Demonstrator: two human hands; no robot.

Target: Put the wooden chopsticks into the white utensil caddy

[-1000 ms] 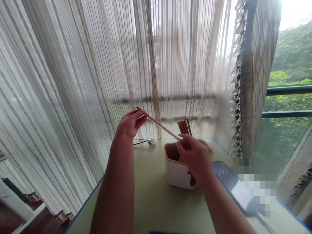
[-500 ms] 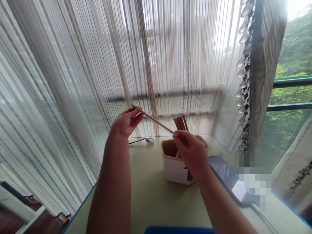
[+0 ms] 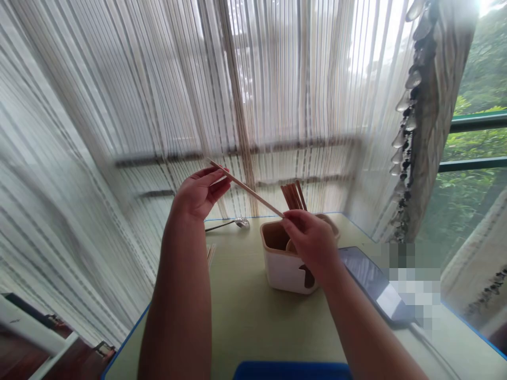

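Observation:
A thin pale chopstick (image 3: 245,187) slants in the air between both hands. My left hand (image 3: 198,192) pinches its upper end, fingers closed on it. My right hand (image 3: 311,240) grips its lower end just above a white holder with a tan rim (image 3: 283,264). Several brown chopsticks (image 3: 293,196) stand upright in the back of the holder. More pale sticks (image 3: 210,253) lie on the table beside my left forearm.
The pale green table (image 3: 253,322) has a blue edge. A metal spoon (image 3: 233,224) lies at its far side. A dark phone (image 3: 374,285) with a cable lies to the right. Striped sheer curtains hang close behind and to the left; a blue object (image 3: 291,370) sits at the near edge.
The view has tilted down and shifted slightly; both hands keep hold of the chopstick in the same pose. The blue object at the near edge shows more.

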